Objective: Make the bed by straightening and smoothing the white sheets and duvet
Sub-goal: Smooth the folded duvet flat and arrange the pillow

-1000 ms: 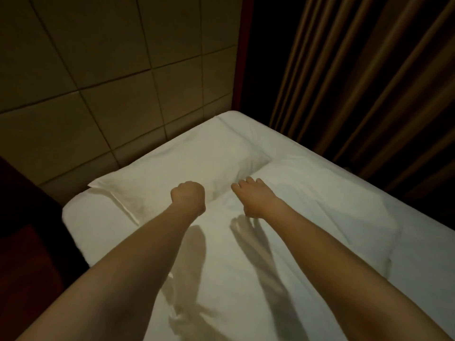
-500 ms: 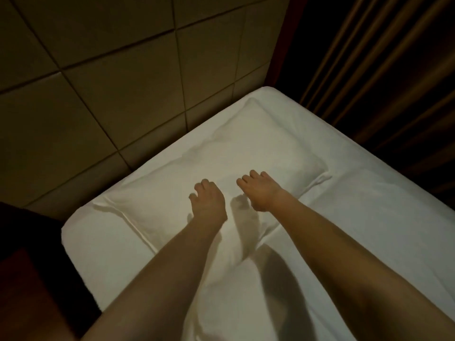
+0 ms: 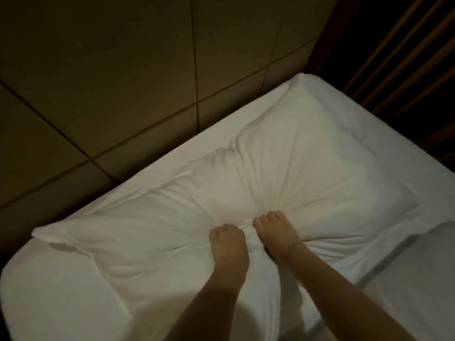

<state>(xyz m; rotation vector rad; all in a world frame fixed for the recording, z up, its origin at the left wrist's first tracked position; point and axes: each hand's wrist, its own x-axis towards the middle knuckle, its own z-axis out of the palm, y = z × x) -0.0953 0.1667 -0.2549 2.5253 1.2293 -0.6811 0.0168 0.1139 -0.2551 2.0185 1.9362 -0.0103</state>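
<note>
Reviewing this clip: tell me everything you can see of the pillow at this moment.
The pillow is white, in a soft cloth case with a flat flanged border. It lies flat at the head of the bed, long side along the padded headboard, on the white sheet. Its near middle is bunched, with creases fanning outward, where the left hand and right hand each hold it in a curled grip. The ends stay plump.

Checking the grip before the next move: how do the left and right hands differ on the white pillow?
The left hand sits nearer the camera, its knuckles bunched; the right hand reaches further onto the soft white pillow, its fingers showing more separately. The left lies toward the pillow's wrinkled half, the right toward its smoother half. Both dig into the pillow's middle, where creases converge.
</note>
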